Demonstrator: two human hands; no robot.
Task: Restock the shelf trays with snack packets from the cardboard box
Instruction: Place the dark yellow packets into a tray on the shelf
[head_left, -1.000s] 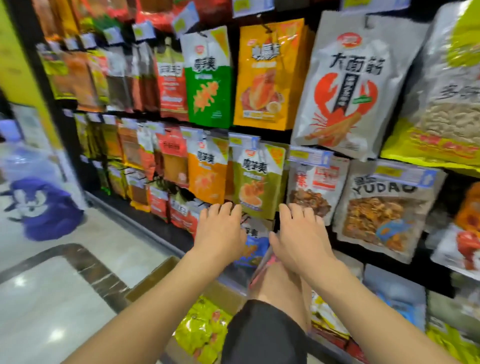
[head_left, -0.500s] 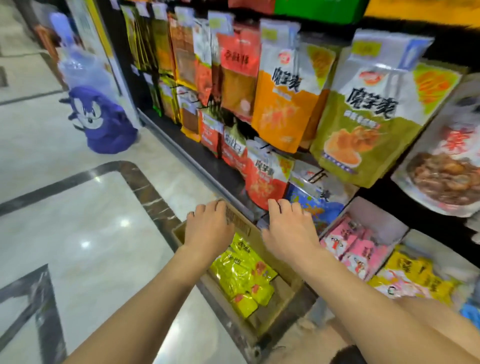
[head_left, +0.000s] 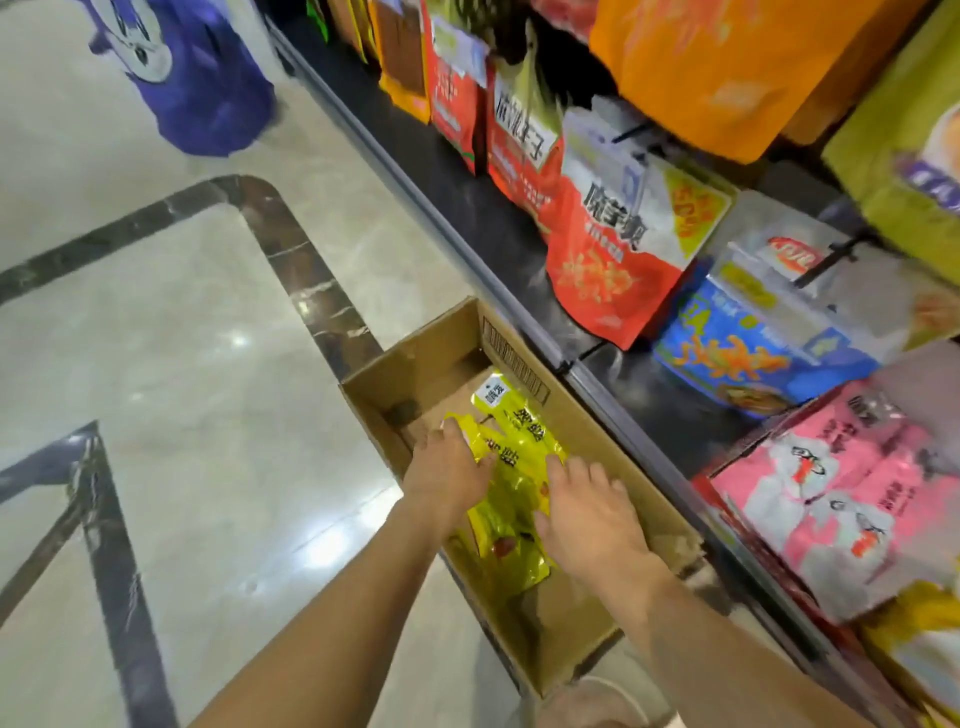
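Left hand (head_left: 447, 467), right hand (head_left: 587, 514) palm-down over yellow packets (head_left: 511, 415) in cardboard box (head_left: 597, 431)

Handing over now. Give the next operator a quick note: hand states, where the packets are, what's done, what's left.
Left hand: fingers resting on the yellow packets, no grip.
Right hand: palm down over the same pile, no grip.
The packets lie in the cardboard box, on the floor beside the shelf.
Pink packets sit stocked at lower right.
Left: grip yellow packets, lift them out, place them in a tray.
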